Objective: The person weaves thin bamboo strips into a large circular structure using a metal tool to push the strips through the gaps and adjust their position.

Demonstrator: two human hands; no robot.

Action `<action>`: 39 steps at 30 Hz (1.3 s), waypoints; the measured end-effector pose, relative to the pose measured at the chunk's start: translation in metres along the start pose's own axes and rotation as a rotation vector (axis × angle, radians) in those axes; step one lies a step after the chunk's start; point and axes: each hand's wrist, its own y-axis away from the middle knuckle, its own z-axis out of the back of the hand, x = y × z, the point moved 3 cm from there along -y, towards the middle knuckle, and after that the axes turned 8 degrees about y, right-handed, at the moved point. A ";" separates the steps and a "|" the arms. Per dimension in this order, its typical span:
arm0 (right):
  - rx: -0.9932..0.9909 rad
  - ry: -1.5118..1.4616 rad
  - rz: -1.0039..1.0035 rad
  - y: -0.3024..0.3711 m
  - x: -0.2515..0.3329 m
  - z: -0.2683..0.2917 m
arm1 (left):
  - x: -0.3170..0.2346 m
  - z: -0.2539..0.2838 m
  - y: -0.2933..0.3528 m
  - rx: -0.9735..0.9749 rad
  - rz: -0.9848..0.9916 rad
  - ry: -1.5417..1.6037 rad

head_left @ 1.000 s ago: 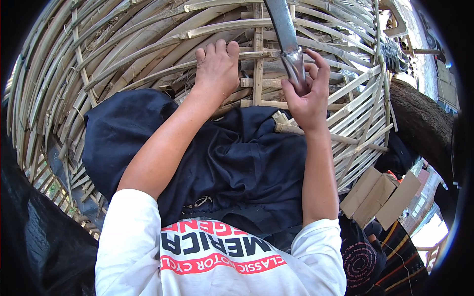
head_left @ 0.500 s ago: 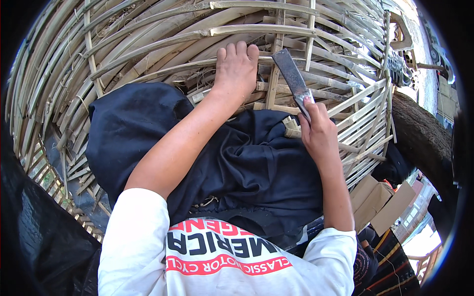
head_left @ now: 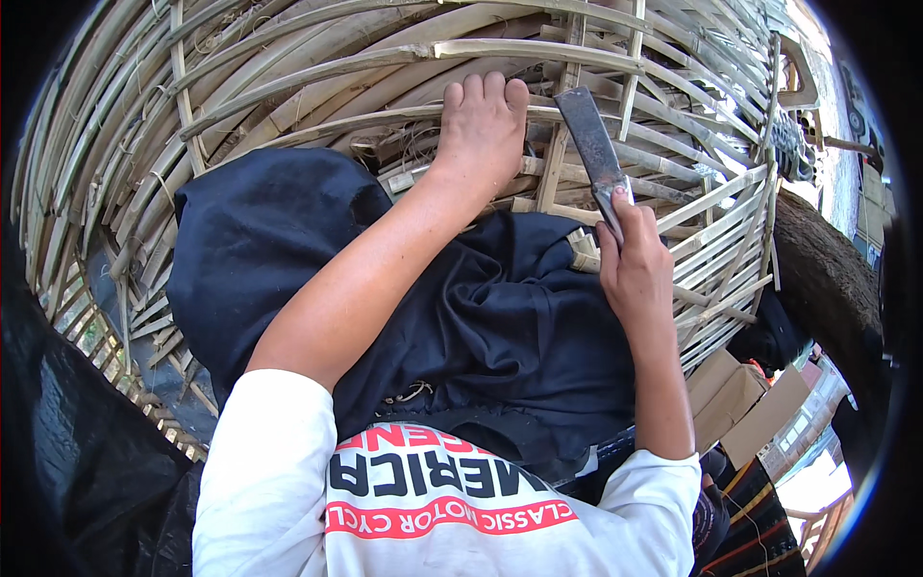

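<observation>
My left hand (head_left: 484,133) is closed over a bamboo strip (head_left: 375,121) of a large curved lattice of split bamboo, its fingers curling over the far side. In my right hand (head_left: 636,258) is a knife with a broad, flat, dark metal blade (head_left: 588,135). The thumb lies along the base of the blade, and its square end points up and away, just right of my left hand. Behind the blade stands an upright bamboo slat (head_left: 556,165). Most of the knife's handle is hidden in my fist.
Dark blue cloth (head_left: 500,308) covers my lap. Cut bamboo ends (head_left: 584,252) poke out beside my right wrist. At the right are a thick log (head_left: 827,255) and an open cardboard box (head_left: 760,413). Black sheeting (head_left: 87,413) hangs at the lower left.
The whole scene has shifted slightly to the right in the picture. Both hands keep nearly the same places against the bamboo, the left on the strip and the right on the knife.
</observation>
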 end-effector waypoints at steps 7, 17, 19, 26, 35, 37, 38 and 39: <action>-0.131 -0.058 0.050 0.001 0.006 -0.003 | -0.003 -0.010 0.020 0.039 0.021 0.028; 0.068 0.084 -0.040 0.001 0.004 -0.012 | 0.000 -0.012 0.020 0.008 0.004 0.051; -0.021 -0.006 0.009 -0.006 0.015 0.005 | -0.002 -0.012 0.019 0.041 0.035 0.041; -0.127 -0.082 0.039 -0.011 0.022 0.008 | 0.002 -0.010 0.014 0.002 0.035 0.032; 0.057 0.133 -0.019 -0.005 0.007 -0.022 | 0.003 -0.010 0.016 0.003 0.040 0.050; 0.075 0.054 -0.042 0.000 0.014 -0.009 | -0.004 -0.012 0.012 -0.041 0.036 0.056; -0.144 -0.098 0.019 -0.010 0.021 -0.003 | 0.000 -0.014 0.014 -0.059 0.045 0.047; -0.097 -0.022 0.004 -0.006 0.018 -0.010 | -0.002 -0.010 0.014 0.006 0.040 0.051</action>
